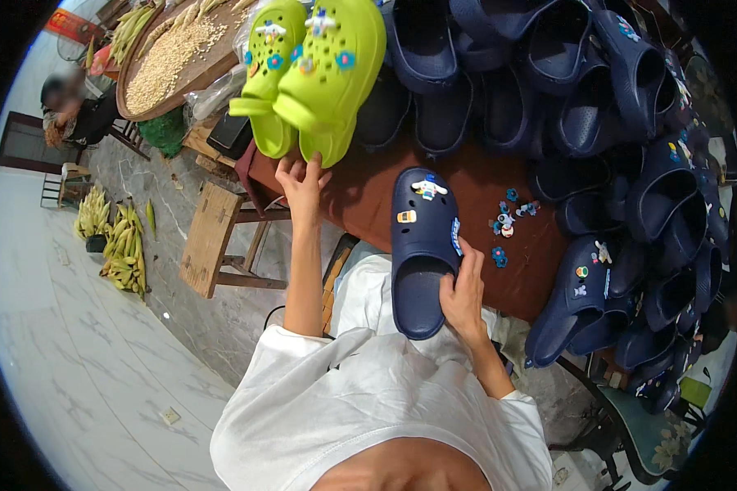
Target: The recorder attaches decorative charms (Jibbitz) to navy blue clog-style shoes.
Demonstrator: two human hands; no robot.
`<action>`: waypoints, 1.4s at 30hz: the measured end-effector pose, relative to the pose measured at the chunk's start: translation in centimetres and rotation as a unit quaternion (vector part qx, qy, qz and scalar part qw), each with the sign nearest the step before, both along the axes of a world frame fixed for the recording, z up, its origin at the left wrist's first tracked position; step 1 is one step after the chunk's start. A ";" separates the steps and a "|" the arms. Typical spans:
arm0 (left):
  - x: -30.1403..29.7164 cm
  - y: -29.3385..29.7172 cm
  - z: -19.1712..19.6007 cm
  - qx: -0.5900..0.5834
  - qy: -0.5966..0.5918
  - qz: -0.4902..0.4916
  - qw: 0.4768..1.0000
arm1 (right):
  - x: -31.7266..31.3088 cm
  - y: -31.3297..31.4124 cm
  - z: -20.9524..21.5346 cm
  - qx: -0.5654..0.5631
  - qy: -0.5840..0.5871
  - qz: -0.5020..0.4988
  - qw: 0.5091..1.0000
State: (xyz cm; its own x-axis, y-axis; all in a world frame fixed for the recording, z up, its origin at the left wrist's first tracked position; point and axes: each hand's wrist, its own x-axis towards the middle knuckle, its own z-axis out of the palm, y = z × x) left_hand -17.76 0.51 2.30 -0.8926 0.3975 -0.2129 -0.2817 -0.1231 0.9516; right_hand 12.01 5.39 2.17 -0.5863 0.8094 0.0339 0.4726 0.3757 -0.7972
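— Gripping the navy-blue moulded foam clog (422, 245) along its right edge near the heel with the right hand (463, 296), fingers closed around the rim. Lying toe-away at the near edge of the dark reddish-brown table (368, 192), heel poking out past the edge over the lap. Already dotted with small charms on the toe.

— And the left hand (301, 182)?

— Stretched out, fingertips touching the heel end of the lime-green chunky foam clogs (315, 74) stacked as a pair. Pressing or pinching, hard to tell from this angle; looks like flat contact with nothing closed inside.

— Risks?

— Could tip the navy clog off the edge if the right-hand hold slackens, given the overhang. Could also nudge the green pair sideways into the heap of dark-blue clogs (565, 98) behind, or slide them toward the black pouch (230, 131) at the table corner.

— Anything small at stake?

— Loose little plastic shoe charms (506, 221) scattered just beside the navy clog on the right. Easily swept to the tiled floor (82, 344) by a careless wrist or a dragged shoe. Another charm-fitted blue clog (580, 290) hanging near the right edge, likewise prone to sliding off if bumped.
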 end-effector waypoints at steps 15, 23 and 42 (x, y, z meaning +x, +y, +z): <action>-4.0 -2.8 -9.5 -0.296 0.512 0.088 0.801 | 1.1 -0.4 -0.5 0.022 0.005 -0.018 1.000; 6.7 -3.0 -4.0 -0.166 0.441 0.040 0.881 | 1.8 -1.9 -0.5 -0.007 0.013 -0.113 0.993; 17.4 0.7 -1.5 0.006 -0.142 -0.372 0.917 | 4.9 0.9 -3.1 -0.010 0.118 -0.180 0.977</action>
State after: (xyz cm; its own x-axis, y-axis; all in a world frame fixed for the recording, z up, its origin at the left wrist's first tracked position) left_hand -0.38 1.16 0.79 -0.2817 0.8781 -0.3868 -0.5289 0.1942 0.8262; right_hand 16.91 6.28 -0.93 -0.2417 0.9634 0.1163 0.3734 0.2030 -0.9052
